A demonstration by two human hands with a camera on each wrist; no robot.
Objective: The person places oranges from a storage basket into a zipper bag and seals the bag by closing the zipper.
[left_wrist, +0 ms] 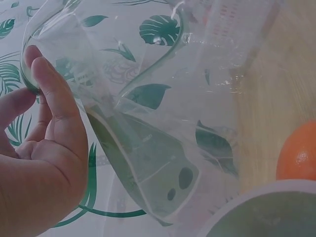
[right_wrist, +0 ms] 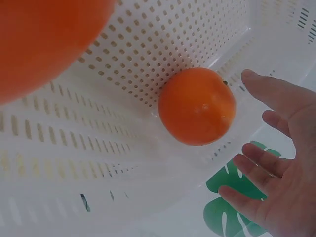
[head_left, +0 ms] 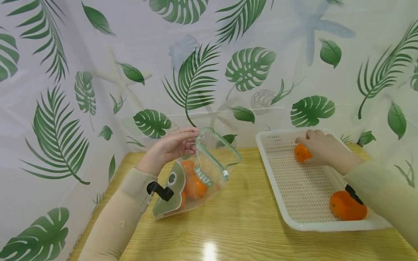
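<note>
My left hand (head_left: 173, 145) pinches the rim of a clear zip bag (head_left: 168, 204) with a green printed patch, a green zip edge and a white slider. The bag's mouth gapes, and several oranges (head_left: 196, 186) lie inside it. In the right wrist view, my right hand (right_wrist: 291, 168) has its fingers spread beside an orange (right_wrist: 197, 106), a small gap between them. That orange sits in the far part of a white plastic basket (head_left: 326, 227). Nearer the front of the basket is another orange (head_left: 347, 206), partly covered by the right wrist camera.
Both the bag and the basket stand on a wood-grain table (head_left: 241, 217), the bag left of the basket. Behind them hangs a white sheet (head_left: 222, 98) printed with green leaves, which also runs along the left side.
</note>
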